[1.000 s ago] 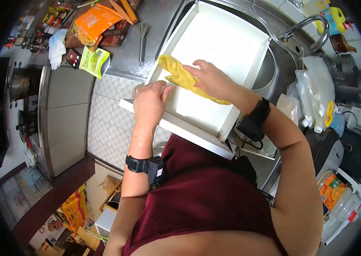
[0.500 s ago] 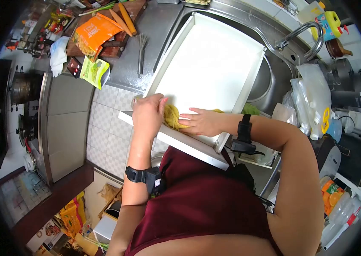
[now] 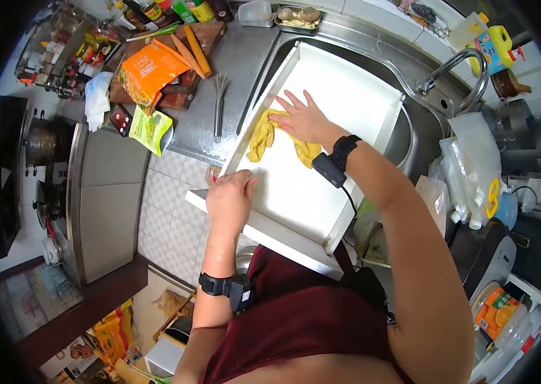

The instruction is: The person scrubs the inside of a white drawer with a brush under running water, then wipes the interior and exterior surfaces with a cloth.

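Note:
A white drawer (image 3: 296,192) rests over the sink, its front panel toward my body. Inside it, my right hand (image 3: 305,121) lies with fingers spread on a crumpled yellow cloth (image 3: 262,134), pressing it on the drawer bottom near the left side. My left hand (image 3: 230,195) is closed round the drawer's left edge by the front corner; its fingertips are partly hidden.
Left of the drawer, a whisk (image 3: 218,112) lies on the steel counter (image 3: 187,131). Beyond are a cutting board (image 3: 174,96) with carrots (image 3: 197,51) and an orange packet (image 3: 155,66). A faucet (image 3: 456,70) and plastic bags (image 3: 475,153) stand right.
My right hand and the yellow cloth have moved from the drawer's front end up toward its middle. The left hand stays at the corner. The whole view has shifted slightly.

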`<state>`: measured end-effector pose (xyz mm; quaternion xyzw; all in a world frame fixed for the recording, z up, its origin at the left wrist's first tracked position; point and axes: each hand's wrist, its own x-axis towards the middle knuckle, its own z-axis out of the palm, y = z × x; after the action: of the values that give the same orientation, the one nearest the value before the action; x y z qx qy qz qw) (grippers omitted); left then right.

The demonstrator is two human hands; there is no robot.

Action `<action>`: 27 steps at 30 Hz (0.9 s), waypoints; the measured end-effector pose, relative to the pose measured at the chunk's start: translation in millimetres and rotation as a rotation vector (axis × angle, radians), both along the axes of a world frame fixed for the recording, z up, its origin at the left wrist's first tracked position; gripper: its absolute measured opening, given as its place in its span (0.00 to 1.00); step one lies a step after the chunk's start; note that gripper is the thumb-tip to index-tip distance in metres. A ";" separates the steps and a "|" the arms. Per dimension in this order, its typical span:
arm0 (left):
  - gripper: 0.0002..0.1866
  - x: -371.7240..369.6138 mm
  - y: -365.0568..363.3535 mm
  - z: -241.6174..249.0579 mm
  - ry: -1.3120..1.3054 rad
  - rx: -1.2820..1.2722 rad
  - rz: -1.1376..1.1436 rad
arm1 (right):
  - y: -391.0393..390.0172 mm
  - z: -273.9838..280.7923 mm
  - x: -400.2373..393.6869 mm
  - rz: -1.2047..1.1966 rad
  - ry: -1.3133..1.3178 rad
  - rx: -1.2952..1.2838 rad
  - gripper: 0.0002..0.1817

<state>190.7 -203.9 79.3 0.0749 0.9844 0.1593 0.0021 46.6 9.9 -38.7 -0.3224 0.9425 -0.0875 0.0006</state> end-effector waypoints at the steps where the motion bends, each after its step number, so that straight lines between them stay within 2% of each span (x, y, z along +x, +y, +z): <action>1: 0.10 -1.6 -1.0 -0.8 0.014 0.002 -0.005 | -1.5 -1.8 2.6 -0.047 -0.018 -0.017 0.21; 2: 0.10 -2.7 -2.2 -1.3 0.028 0.004 -0.009 | -3.5 -3.6 5.3 -0.093 -0.037 -0.034 0.21; 5: 0.10 -4.5 -3.1 0.2 -0.027 -0.021 -0.002 | -9.0 -2.1 14.6 -0.144 0.120 -0.001 0.23; 8: 0.11 -3.7 -3.5 -1.1 -0.094 -0.012 0.000 | -23.0 12.3 16.8 -0.065 -0.050 -0.055 0.25; 11: 0.13 -10.0 0.2 2.7 -0.058 0.087 0.013 | -29.0 3.6 24.5 -0.062 -0.070 -0.173 0.30; 14: 0.15 -25.5 11.2 2.1 -0.043 0.539 0.094 | -33.1 8.2 36.6 -0.048 -0.133 -0.207 0.31; 17: 0.18 -30.6 24.8 28.0 0.070 0.239 -0.057 | -37.0 9.4 47.5 -0.001 -0.167 -0.204 0.29; 20: 0.20 -36.2 31.1 39.8 -0.163 0.145 -0.082 | -34.2 -2.4 42.5 0.051 -0.114 -0.161 0.27; 21: 0.21 -35.3 30.3 36.9 -0.151 0.096 -0.102 | -31.2 -4.5 35.6 0.040 -0.192 -0.241 0.24; 27: 0.25 -16.7 14.5 1.3 -0.195 -0.112 -0.124 | -5.2 -1.6 -11.2 0.016 -0.166 -0.337 0.18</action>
<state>174.1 -189.5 80.6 0.1196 0.9803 0.1103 0.1117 35.3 4.7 -40.3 -0.3173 0.9086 -0.2705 0.0249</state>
